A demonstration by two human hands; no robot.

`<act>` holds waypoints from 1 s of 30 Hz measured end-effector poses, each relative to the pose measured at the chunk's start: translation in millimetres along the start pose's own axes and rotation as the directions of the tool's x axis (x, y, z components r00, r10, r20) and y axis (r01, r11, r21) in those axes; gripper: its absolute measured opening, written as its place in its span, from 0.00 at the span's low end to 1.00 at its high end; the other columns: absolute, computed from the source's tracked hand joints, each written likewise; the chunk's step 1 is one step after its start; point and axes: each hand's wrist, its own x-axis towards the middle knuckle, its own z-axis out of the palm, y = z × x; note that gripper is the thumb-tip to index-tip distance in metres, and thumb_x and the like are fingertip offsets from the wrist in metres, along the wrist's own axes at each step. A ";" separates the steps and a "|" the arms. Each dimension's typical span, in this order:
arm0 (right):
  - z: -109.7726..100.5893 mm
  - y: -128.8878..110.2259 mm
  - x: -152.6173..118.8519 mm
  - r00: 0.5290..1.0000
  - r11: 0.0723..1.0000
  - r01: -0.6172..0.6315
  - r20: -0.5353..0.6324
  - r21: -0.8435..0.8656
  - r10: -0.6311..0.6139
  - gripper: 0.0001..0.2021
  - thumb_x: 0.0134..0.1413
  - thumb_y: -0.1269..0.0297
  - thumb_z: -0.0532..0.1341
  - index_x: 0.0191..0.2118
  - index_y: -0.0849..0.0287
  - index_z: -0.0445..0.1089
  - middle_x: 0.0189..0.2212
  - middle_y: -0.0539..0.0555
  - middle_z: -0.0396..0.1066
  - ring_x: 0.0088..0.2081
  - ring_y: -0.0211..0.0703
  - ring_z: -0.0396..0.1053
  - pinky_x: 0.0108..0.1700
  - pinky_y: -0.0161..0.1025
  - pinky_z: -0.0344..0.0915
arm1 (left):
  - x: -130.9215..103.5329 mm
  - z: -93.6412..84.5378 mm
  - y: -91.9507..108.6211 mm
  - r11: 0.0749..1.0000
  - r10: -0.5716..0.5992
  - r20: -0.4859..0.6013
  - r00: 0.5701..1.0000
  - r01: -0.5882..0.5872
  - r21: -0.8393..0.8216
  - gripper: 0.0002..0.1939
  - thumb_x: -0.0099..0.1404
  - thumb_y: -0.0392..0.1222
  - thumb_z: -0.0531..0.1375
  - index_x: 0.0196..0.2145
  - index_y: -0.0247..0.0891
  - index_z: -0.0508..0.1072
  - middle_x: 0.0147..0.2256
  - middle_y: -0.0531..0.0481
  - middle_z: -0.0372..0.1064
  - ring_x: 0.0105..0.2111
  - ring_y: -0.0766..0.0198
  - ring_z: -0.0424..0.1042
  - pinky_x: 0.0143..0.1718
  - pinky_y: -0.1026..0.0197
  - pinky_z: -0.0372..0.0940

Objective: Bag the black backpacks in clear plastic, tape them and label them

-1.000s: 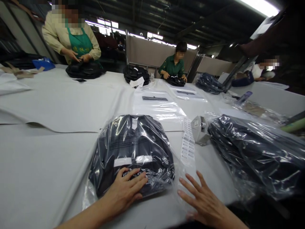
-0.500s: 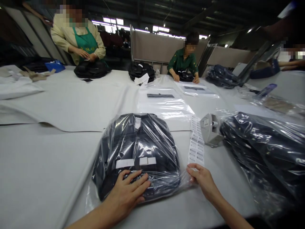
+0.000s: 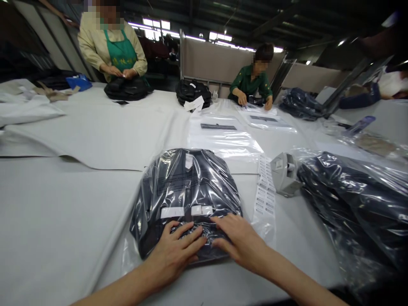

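Observation:
A dark folded garment in a clear plastic bag [image 3: 188, 182] lies on the white-covered table in front of me, with white tags showing through the film. My left hand [image 3: 178, 248] rests on its near part, fingers spread. On the near right part lies my right hand [image 3: 239, 240], its fingers stretched over the plastic and the thumb apart. To the right of the bag is a strip of barcode labels [image 3: 265, 187], its near end under or beside loose plastic film. Neither hand grips anything that I can see.
A grey label dispenser [image 3: 285, 174] stands by the strip. Bagged dark garments [image 3: 353, 199] are piled at right. Flat clear bags [image 3: 223, 136] lie ahead. Across the table, a person in a green apron [image 3: 123, 51] and one in a green shirt [image 3: 251, 85] handle dark garments.
My right hand has moved left from the bag's loose edge near the label strip onto the bagged garment. My left hand stays on it. The view has shifted slightly.

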 end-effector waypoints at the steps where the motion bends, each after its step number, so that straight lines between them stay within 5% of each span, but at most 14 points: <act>1: 6.0 -0.5 8.2 0.998 1.000 -0.018 0.059 -0.024 0.019 0.18 0.52 0.60 0.62 0.49 0.57 0.66 0.36 0.56 0.72 0.38 0.48 0.67 0.41 0.44 0.63 | 0.3 -0.1 0.4 1.000 0.001 -0.002 1.000 -0.001 0.004 0.24 0.67 0.42 0.54 0.59 0.53 0.55 0.58 0.54 0.58 0.56 0.53 0.56 0.53 0.48 0.43; 4: 13.7 4.7 20.9 0.986 0.995 -0.097 0.139 0.016 0.093 0.07 0.49 0.60 0.65 0.33 0.56 0.72 0.26 0.51 0.70 0.32 0.44 0.66 0.36 0.40 0.60 | 1.0 -1.3 1.7 1.000 0.003 -0.004 1.000 -0.003 0.002 0.24 0.66 0.41 0.55 0.59 0.53 0.55 0.58 0.54 0.58 0.56 0.52 0.57 0.53 0.47 0.43; 7: 11.2 9.3 22.6 0.983 0.967 -0.152 0.133 0.204 0.126 0.07 0.50 0.63 0.64 0.24 0.56 0.70 0.24 0.48 0.68 0.31 0.40 0.66 0.34 0.36 0.60 | 0.4 -3.6 3.0 1.000 -0.001 0.002 1.000 0.001 -0.027 0.26 0.65 0.39 0.56 0.58 0.52 0.54 0.59 0.53 0.56 0.55 0.52 0.57 0.53 0.46 0.44; 12: 9.8 8.9 21.4 0.969 0.869 -0.239 0.161 0.432 0.187 0.05 0.50 0.69 0.61 0.26 0.58 0.69 0.24 0.46 0.68 0.27 0.35 0.65 0.30 0.32 0.58 | -1.4 -8.8 4.3 0.983 -0.063 -0.080 0.995 0.048 -0.177 0.26 0.63 0.37 0.57 0.57 0.44 0.54 0.59 0.42 0.53 0.55 0.53 0.56 0.53 0.46 0.49; 16: 14.1 9.1 19.4 0.947 0.817 -0.318 0.207 0.481 0.247 0.04 0.49 0.71 0.60 0.26 0.59 0.69 0.22 0.46 0.68 0.27 0.34 0.64 0.30 0.31 0.56 | -0.3 -12.1 4.4 0.969 -0.077 -0.104 0.992 0.050 -0.243 0.26 0.62 0.35 0.57 0.56 0.47 0.56 0.54 0.45 0.59 0.52 0.54 0.57 0.51 0.47 0.53; 24: 31.5 9.8 20.8 0.945 0.882 -0.326 0.099 0.340 0.311 0.07 0.53 0.68 0.58 0.25 0.59 0.69 0.22 0.48 0.68 0.26 0.35 0.64 0.30 0.33 0.55 | -2.4 -5.9 2.1 0.998 0.057 -0.085 0.995 -0.057 0.003 0.36 0.57 0.27 0.56 0.58 0.59 0.55 0.64 0.51 0.41 0.54 0.45 0.52 0.49 0.41 0.48; 30: 41.8 14.0 22.7 0.946 0.937 -0.307 -0.051 0.167 0.319 0.05 0.46 0.68 0.64 0.26 0.59 0.67 0.23 0.48 0.66 0.28 0.38 0.63 0.32 0.35 0.55 | 6.0 -13.2 3.5 0.984 0.091 0.036 0.995 -0.095 0.149 0.25 0.67 0.35 0.51 0.60 0.49 0.54 0.60 0.55 0.53 0.56 0.53 0.54 0.52 0.48 0.45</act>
